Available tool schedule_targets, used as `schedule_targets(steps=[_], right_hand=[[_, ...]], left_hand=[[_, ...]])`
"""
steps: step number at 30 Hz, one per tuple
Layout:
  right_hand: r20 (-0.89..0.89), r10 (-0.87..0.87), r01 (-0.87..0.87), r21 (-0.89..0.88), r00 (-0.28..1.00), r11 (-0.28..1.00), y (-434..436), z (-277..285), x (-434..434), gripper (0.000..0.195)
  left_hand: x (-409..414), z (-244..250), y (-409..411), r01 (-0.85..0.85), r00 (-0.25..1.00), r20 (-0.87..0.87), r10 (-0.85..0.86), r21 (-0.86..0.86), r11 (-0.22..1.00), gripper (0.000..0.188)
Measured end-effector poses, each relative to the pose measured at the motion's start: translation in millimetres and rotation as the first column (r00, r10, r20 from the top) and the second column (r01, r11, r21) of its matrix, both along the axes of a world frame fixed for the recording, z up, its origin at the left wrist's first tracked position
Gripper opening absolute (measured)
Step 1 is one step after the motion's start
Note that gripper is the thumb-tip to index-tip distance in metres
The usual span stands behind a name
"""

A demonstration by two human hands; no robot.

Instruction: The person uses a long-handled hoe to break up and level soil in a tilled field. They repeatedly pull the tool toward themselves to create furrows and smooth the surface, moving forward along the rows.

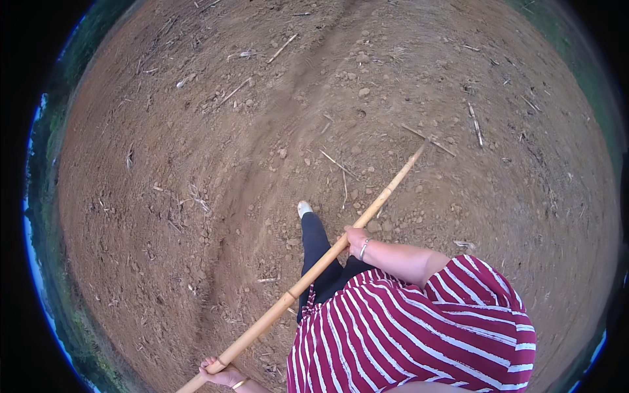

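A long bamboo pole (290,297) slants across my body, from the lower left to the ground ahead on the right. My left hand (223,374), with a gold-coloured bangle at its wrist, grips the pole near the bottom edge of the view. Farther along the shaft, my right hand (356,240) is wrapped around it and wears a silver-coloured bangle. The far end of the pole is dark and appears against the soil (442,186) beside a dry stalk (444,146). Whether a tool head sits there I cannot tell. The near end runs out of view.
One foot in a pale shoe (304,209) is forward on the loose brown soil. A shallow furrow (275,127) runs lengthwise to the left. Dry stalks (475,124), clods (363,92) and plant scraps (196,196) lie scattered. Green growth (54,275) borders the field.
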State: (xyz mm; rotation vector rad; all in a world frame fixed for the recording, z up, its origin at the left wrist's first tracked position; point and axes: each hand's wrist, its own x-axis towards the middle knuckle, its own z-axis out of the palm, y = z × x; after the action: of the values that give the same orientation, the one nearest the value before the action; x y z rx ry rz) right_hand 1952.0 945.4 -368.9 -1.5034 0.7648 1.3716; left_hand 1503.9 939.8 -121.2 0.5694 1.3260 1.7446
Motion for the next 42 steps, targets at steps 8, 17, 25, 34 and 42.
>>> schedule_targets(steps=[8,17,25,34,42], right_hand=[[0.305,-0.314,0.329,0.004,0.899,0.944,69,-4,136,0.023],[0.311,-0.267,0.281,0.000,0.912,0.960,220,-26,174,0.019],[-0.231,-0.282,0.318,0.137,0.931,0.938,292,38,-3,0.014],[0.008,-0.334,0.334,-0.039,0.942,0.942,293,53,77,0.016],[0.335,-0.401,0.367,0.162,0.853,0.916,299,22,262,0.014]], left_hand=[[104,-102,161,0.212,0.925,0.344,-0.158,-0.123,0.970,0.016],[191,5,299,0.587,0.793,0.131,-0.595,0.094,0.804,0.017],[50,79,396,0.336,0.925,0.019,-0.381,0.431,0.837,0.021],[70,-1,407,0.154,0.988,-0.036,-0.151,0.106,0.982,0.019],[263,-23,369,0.197,0.901,0.408,-0.147,-0.083,0.977,0.012]])
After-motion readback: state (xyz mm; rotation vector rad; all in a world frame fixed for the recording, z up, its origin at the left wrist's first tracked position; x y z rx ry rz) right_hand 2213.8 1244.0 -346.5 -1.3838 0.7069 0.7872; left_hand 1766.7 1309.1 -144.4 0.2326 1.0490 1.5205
